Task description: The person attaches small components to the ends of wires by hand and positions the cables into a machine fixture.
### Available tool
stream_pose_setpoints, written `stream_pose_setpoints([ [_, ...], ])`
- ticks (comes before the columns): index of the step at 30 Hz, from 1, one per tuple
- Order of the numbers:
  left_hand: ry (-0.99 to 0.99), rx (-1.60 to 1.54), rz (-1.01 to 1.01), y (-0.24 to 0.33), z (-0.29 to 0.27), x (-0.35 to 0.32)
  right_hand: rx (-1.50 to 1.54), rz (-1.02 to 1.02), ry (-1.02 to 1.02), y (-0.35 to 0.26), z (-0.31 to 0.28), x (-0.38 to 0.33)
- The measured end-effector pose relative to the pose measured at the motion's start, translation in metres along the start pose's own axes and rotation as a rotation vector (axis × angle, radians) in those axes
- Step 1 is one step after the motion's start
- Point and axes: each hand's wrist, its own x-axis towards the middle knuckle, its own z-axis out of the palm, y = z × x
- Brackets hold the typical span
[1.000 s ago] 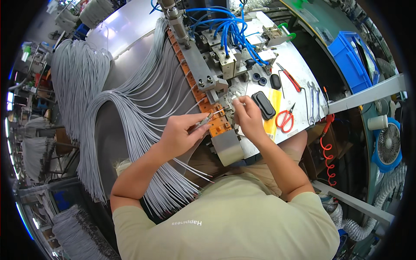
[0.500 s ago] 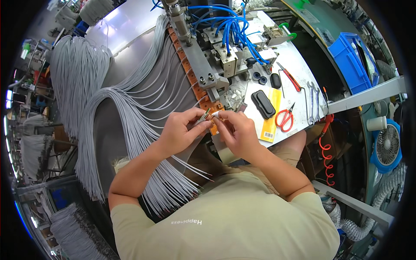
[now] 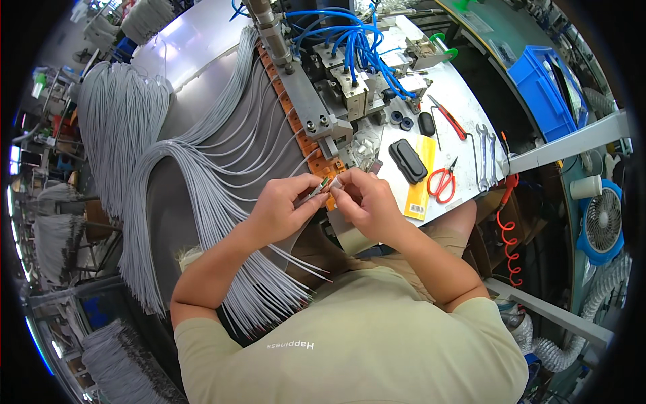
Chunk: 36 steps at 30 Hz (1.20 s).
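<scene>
In front of my chest my two hands meet at the near end of an orange fixture rail (image 3: 310,146). My left hand (image 3: 281,210) pinches a grey cable end (image 3: 313,193), and a bit of green shows at its tip. A small white piece (image 3: 337,182), too small to name, is pinched between thumb and fingers of my right hand (image 3: 369,204). The fingertips of both hands nearly touch. A thick bundle of grey cables (image 3: 192,176) hangs left of my left forearm. Several single cables run from it to the rail.
A metal machine (image 3: 306,101) with blue air tubes (image 3: 363,50) stands beyond my hands. To the right lie a black case (image 3: 408,161), a yellow packet (image 3: 418,202), red scissors (image 3: 441,186), a red-handled knife (image 3: 451,121) and wrenches (image 3: 482,158). Farther right are a blue bin (image 3: 538,87) and a fan (image 3: 601,219).
Both hands have shifted very slightly, and their fingertips have drawn closer together. The grip on the cable and the white piece stays about the same.
</scene>
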Motion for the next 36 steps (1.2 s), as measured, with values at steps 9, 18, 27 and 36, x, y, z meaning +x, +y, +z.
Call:
stream_pose_setpoints([
  [9,-0.076,-0.202,-0.053,-0.002,-0.002,0.001,-0.325,-0.498,0.076,0.013,-0.007,0.007],
  [18,0.03,-0.109,-0.035,0.007,-0.004,-0.002,-0.011,0.107,0.253,0.047,-0.009,0.022],
  [27,0.126,0.297,0.37,-0.012,0.008,0.003,0.415,0.366,0.095,0.048,-0.016,0.031],
  [36,0.132,0.143,0.246,-0.002,0.008,0.004,0.177,0.162,0.288,0.031,-0.023,0.023],
])
